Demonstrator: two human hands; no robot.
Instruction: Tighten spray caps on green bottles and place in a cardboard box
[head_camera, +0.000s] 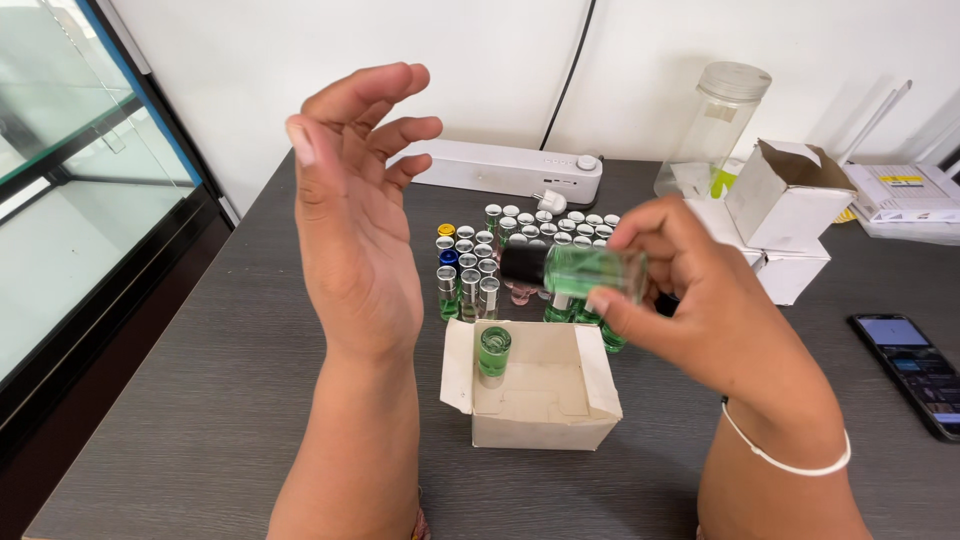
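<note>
Above grey table (200, 400), right hand (720, 320) grips green bottle (590, 272).

Green glass bottle (590, 272) with black cap, white cardboard box (540, 395), dark grey table (220, 400), black phone (915, 370)

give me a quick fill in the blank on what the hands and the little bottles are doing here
1. The right hand holds a green bottle with a ____ cap.
2. The left hand is raised, open and holds ____.
3. One green bottle stands in the open white ____ in front of the hands.
4. At the table's right edge lies a ____.

Missing words: black; nothing; box; phone
</note>
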